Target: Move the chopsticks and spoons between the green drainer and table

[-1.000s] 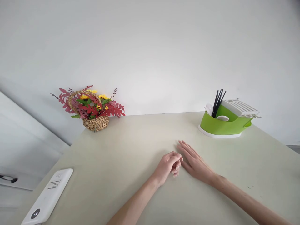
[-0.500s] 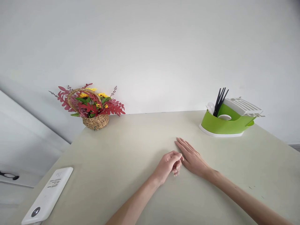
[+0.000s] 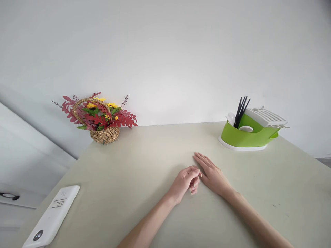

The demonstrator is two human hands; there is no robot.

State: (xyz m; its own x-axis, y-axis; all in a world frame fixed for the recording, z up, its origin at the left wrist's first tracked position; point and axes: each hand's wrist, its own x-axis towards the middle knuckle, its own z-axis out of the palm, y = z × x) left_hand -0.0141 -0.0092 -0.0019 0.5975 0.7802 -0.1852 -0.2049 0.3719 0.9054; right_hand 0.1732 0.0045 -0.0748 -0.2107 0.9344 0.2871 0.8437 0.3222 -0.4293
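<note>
Both my hands rest near the middle of a pale beige table (image 3: 124,179). My left hand (image 3: 184,182) lies on its side with the fingers loosely curled inward and nothing visible in them. Its fingertips touch the thumb side of my right hand (image 3: 210,172), which lies flat, palm down, with the fingers stretched out and together. Neither hand touches any object.
A wicker basket (image 3: 104,134) of red leaves and yellow flowers stands at the back left. At the back right sits a green utensil holder (image 3: 245,137) with black chopsticks (image 3: 240,112) and a white rack. A white flat device (image 3: 51,218) lies at the front left edge.
The hands stay where they were; only the view has shifted slightly.
</note>
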